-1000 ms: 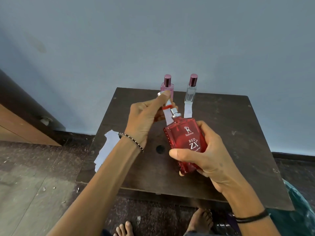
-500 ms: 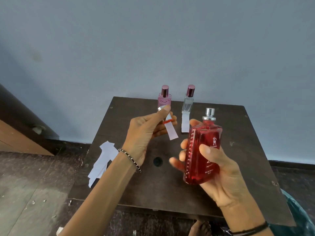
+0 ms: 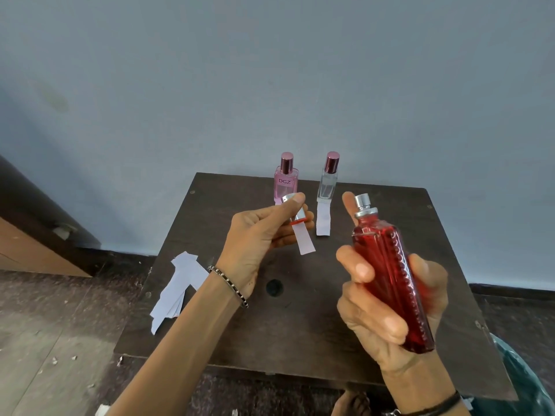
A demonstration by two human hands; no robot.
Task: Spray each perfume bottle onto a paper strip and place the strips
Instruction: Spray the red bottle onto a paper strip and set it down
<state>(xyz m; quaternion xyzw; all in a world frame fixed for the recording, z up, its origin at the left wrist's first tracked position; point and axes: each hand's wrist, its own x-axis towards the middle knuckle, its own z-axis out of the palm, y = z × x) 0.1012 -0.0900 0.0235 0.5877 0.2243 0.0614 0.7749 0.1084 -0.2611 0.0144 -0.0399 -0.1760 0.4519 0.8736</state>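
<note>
My right hand (image 3: 387,307) grips a red perfume bottle (image 3: 390,283), uncapped, its silver nozzle up, with my index finger raised beside the nozzle. My left hand (image 3: 261,238) pinches the bottle's silver-and-red cap (image 3: 295,213) together with a white paper strip (image 3: 304,241) that hangs below the fingers. At the back of the dark wooden table (image 3: 300,331) stand a pink bottle marked DGZ (image 3: 285,181) and a clear bottle (image 3: 328,181), both capped. A paper strip (image 3: 323,219) lies in front of the clear bottle.
A pile of spare white paper strips (image 3: 177,289) overhangs the table's left edge. A round hole (image 3: 274,287) sits mid-table. A blue-grey wall rises right behind the table. A wooden cabinet (image 3: 33,235) is at left, and a teal bag (image 3: 522,379) at lower right.
My right hand has lifted the red bottle up and right, away from the strip, and turned it edge-on. My left hand has kept the cap and strip in place.
</note>
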